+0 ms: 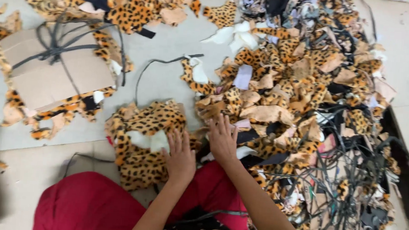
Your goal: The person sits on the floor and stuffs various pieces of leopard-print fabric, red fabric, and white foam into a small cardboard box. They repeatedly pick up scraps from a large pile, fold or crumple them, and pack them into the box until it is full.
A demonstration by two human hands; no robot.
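Leopard-print scraps [143,139] — under left fingers [176,139]

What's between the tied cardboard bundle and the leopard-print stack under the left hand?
Head view: mostly bare grey floor, crossed by one thin dark cord, between flat string-tied cardboard bundle and leopard-print fabric stack.

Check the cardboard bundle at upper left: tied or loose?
Tied: dark cord crosses over the cardboard bundle and knots on top.

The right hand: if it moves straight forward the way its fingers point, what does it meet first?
Probably the large heap of leopard-print fabric scraps: the right hand already lies at its near edge, fingers pointing into it. Depth is hard to judge.
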